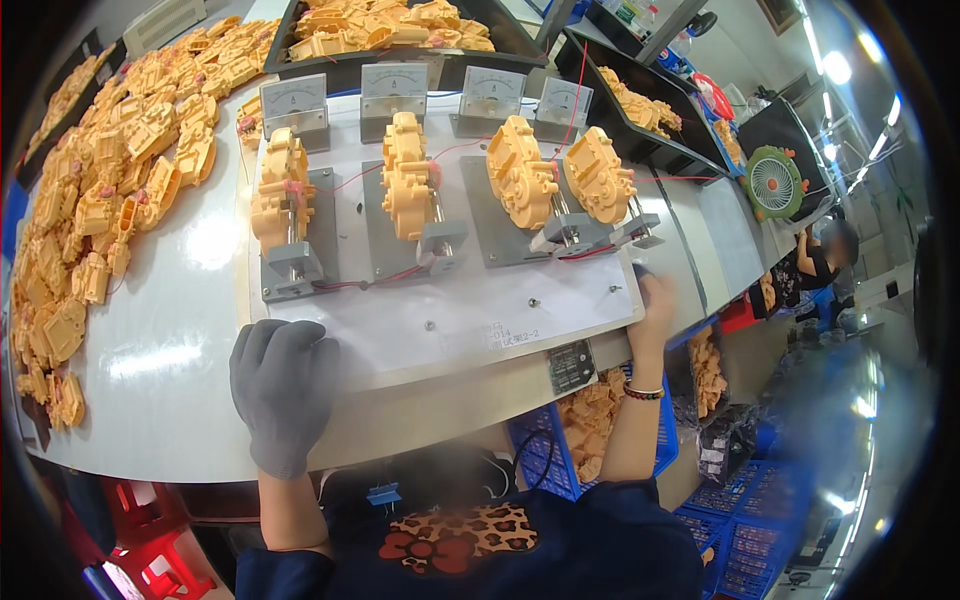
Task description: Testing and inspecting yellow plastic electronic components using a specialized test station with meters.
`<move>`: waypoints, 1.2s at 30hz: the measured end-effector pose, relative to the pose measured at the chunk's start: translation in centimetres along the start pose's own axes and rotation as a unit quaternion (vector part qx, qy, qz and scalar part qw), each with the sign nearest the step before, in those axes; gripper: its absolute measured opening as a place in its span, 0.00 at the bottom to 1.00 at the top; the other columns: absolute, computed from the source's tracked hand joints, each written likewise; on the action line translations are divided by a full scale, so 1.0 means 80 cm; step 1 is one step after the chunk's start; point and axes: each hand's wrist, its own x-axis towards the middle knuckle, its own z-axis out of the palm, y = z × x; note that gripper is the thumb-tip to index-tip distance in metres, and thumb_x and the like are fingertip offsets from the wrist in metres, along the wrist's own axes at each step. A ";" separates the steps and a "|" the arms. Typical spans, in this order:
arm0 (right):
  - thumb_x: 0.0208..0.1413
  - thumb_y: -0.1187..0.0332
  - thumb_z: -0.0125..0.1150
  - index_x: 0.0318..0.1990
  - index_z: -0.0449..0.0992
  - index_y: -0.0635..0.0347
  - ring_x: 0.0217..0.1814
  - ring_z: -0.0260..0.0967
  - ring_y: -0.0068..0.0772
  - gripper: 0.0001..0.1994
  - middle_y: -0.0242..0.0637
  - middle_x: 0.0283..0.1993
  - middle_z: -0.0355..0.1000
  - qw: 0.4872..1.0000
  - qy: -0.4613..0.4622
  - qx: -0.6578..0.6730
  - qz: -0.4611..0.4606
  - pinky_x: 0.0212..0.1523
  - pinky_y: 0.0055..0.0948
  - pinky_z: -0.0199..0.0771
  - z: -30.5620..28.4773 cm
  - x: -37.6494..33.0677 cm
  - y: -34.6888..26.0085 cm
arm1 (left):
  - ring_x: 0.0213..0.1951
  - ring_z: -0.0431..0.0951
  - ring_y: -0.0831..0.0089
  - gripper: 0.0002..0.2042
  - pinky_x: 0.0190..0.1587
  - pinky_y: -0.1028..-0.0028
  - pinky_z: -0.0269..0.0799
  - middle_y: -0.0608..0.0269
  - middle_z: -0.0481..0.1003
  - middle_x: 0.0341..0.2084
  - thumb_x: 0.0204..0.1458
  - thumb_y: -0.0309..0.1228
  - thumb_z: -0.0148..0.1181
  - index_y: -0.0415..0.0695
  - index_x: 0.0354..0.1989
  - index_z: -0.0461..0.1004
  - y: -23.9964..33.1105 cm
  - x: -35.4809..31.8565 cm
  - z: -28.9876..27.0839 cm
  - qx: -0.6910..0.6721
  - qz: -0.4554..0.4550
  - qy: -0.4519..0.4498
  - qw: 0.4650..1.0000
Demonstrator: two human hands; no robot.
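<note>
My left hand [285, 395], in a grey glove, rests at the near left corner of a white board [400, 335]. Its fingers are curled in and hide whatever may be under them. By the board's right edge is my right hand [655, 305], smeared by motion, with a dark patch at its fingertips. On the board stand several grey fixtures with metal rods, each bearing a yellow-orange plastic housing: one at left [284, 190], one beside it [406, 180], then two at right [520, 175] [598, 175]. Neither hand touches these housings.
Behind the fixtures stand several analog meters [393, 95] with red wires. Loose housings cover the table's left side [110, 170]. Black trays [400, 62] [650, 140] hold more. A green fan [775, 182] stands at right. Below are blue crates [555, 450]. Another person [815, 262] sits far right.
</note>
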 end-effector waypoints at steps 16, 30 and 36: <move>0.58 0.62 0.55 0.42 0.77 0.61 0.39 0.70 0.56 0.12 0.51 0.40 0.70 0.990 -0.131 -0.005 0.046 0.38 0.44 0.70 -0.002 0.016 -0.002 | 0.30 0.72 0.60 0.07 0.35 0.65 0.68 0.61 0.73 0.25 0.39 0.22 0.64 0.44 0.28 0.75 0.001 -0.001 0.000 0.003 0.003 0.008 1.000; 0.66 0.57 0.46 0.26 0.72 0.66 0.32 0.67 0.58 0.21 0.52 0.29 0.69 0.995 -0.084 0.013 0.055 0.33 0.48 0.64 0.011 0.027 0.002 | 0.30 0.72 0.60 0.07 0.35 0.65 0.68 0.61 0.73 0.24 0.39 0.22 0.64 0.44 0.28 0.74 0.002 -0.001 0.000 0.002 0.010 0.010 1.000; 0.66 0.57 0.45 0.25 0.71 0.67 0.32 0.67 0.58 0.22 0.53 0.28 0.69 0.995 -0.073 0.026 0.067 0.33 0.48 0.64 0.015 0.025 0.006 | 0.30 0.72 0.59 0.07 0.34 0.64 0.68 0.61 0.73 0.24 0.39 0.22 0.63 0.44 0.28 0.74 0.000 -0.002 0.000 -0.002 0.012 0.011 1.000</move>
